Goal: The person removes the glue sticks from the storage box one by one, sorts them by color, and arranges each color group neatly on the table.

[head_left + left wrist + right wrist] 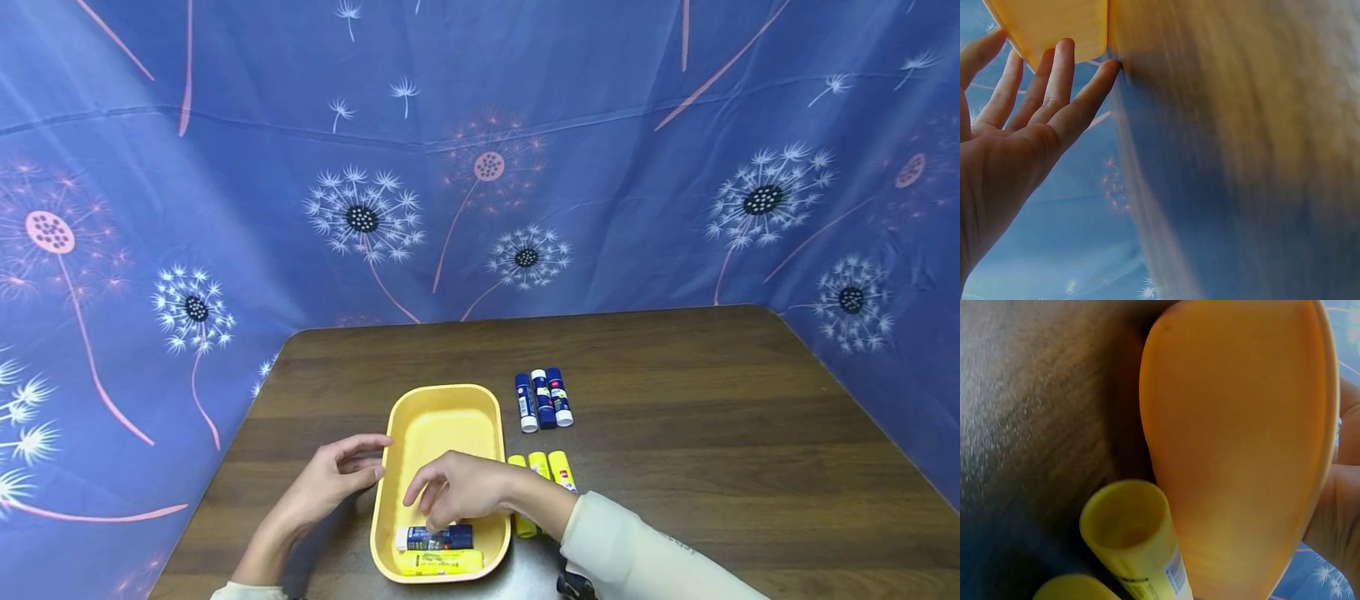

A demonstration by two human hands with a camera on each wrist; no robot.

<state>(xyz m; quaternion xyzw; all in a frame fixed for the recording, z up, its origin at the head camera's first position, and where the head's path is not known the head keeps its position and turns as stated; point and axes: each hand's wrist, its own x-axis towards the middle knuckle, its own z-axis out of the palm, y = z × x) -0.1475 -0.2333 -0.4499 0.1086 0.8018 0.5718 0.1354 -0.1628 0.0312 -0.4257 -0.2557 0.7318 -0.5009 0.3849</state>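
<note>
A yellow tray (442, 425) sits on the brown table (675, 417). Inside it, at the near end, lie a blue glue stick (450, 537) and a yellow glue stick (440, 562). My right hand (431, 512) hangs over the tray with its curled fingertips on the blue stick. My left hand (367, 462) touches the tray's left rim with straight fingers. In the left wrist view, the fingertips (1107, 69) meet the tray's (1054, 25) edge. The right wrist view shows the tray's outer wall (1241, 456) with a yellow stick (1129, 531) beside it.
Three blue glue sticks (543, 398) lie side by side on the table right of the tray. Three yellow glue sticks (540, 465) lie nearer, partly hidden by my right forearm. A blue dandelion-print cloth (480, 167) surrounds the table.
</note>
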